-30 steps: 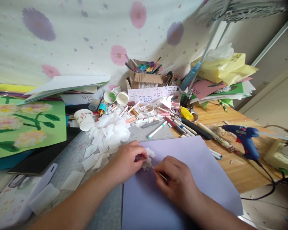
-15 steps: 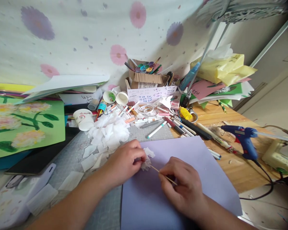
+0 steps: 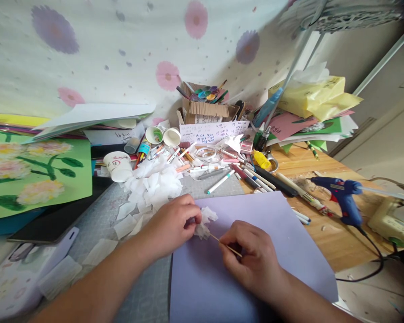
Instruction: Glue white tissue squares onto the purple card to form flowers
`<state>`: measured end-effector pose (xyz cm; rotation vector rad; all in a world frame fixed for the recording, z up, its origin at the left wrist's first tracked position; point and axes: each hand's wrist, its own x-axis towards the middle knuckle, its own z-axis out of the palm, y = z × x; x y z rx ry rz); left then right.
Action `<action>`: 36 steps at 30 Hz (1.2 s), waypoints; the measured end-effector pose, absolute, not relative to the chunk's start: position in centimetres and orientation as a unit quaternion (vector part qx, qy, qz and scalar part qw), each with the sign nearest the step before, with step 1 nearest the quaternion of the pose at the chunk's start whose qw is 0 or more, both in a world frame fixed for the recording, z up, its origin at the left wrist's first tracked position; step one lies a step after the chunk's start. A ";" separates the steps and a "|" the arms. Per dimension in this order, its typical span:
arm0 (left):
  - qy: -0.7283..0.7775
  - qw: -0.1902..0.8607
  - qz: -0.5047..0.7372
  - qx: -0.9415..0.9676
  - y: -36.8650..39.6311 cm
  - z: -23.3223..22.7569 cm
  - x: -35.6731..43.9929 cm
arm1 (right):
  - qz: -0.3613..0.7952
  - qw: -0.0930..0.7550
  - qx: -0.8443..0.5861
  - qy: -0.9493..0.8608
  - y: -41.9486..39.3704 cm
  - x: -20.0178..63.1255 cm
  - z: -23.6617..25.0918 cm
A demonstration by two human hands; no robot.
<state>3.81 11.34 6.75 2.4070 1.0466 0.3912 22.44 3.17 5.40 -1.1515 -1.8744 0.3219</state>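
Observation:
A sheet of purple paper (image 3: 289, 273) lies in front of me on the grey mat. White crumpled tissue paper (image 3: 208, 216) sits near its upper left edge. My left hand (image 3: 178, 222) is closed at that tissue, thumb and forefinger pinching its left side. In my right hand (image 3: 251, 255) a thin wooden stick (image 3: 229, 248) is pinched between thumb and fingers, slanting up to the left. The stick's far tip reaches the lower part of the tissue, and whether it touches or pokes in is hard to see.
A heap of torn white tissue pieces (image 3: 160, 181) lies left of the paper. Behind are scattered markers (image 3: 220, 181), paper cups (image 3: 117, 166) and a cardboard box (image 3: 205, 110). On the wooden table at right rests a blue glue gun (image 3: 346, 197). A green flower picture (image 3: 70, 179) is at left.
My right hand has shifted slightly left with the stick. My left hand has moved a little left, and more of the white tissue shows beside its fingertips.

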 end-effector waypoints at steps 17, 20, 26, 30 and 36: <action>0.368 0.124 0.101 0.916 10.9 7.7 3.8 | 0.141 0.431 -0.460 -0.764 3.1 22.3 5.2; 0.375 0.122 0.099 0.914 11.0 7.9 3.8 | 0.145 0.435 -0.454 -0.764 3.0 22.4 5.3; 0.358 0.143 0.103 0.917 11.5 7.7 3.9 | 0.099 0.506 -0.484 -0.707 2.8 22.9 5.5; 0.356 0.141 0.109 0.917 11.6 7.5 3.7 | 0.098 0.479 -0.528 -0.694 3.2 23.0 5.2; 0.355 0.155 0.109 0.916 11.6 7.4 3.6 | 0.119 0.455 -0.506 -0.723 3.7 22.6 4.7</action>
